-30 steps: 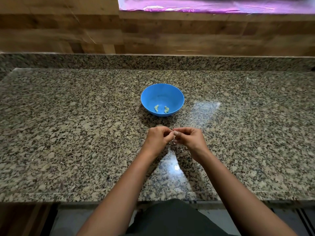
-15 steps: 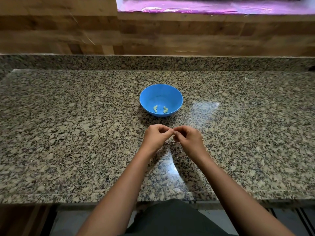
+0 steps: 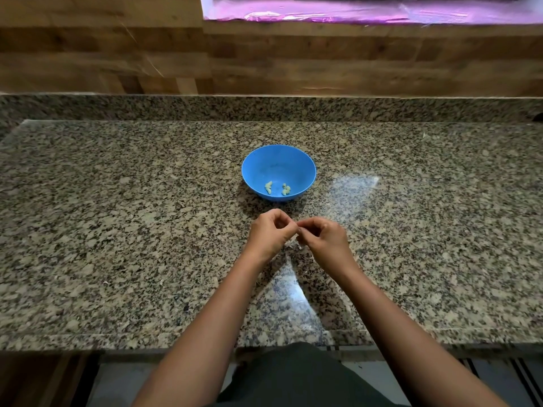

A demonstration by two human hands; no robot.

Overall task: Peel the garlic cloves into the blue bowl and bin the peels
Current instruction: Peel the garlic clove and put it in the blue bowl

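A blue bowl (image 3: 278, 160) stands in the middle of the granite counter, with a few pale peeled garlic cloves (image 3: 277, 188) at its bottom. Just in front of it, my left hand (image 3: 269, 233) and my right hand (image 3: 322, 238) meet fingertip to fingertip above the counter. Both have their fingers curled and pinch a small garlic clove (image 3: 297, 229) between them; the clove is almost wholly hidden by the fingers. Thin pale bits of peel (image 3: 296, 245) lie on the counter under the hands.
The speckled granite counter (image 3: 117, 230) runs wide to both sides, with a low granite upstand and a wooden wall (image 3: 264, 63) behind. A window ledge covered in pink film (image 3: 367, 11) sits at the top. The counter's front edge is near my body.
Both hands have shifted slightly forward, toward the bowl, and still pinch the clove between them. The bowl and its cloves have not moved.
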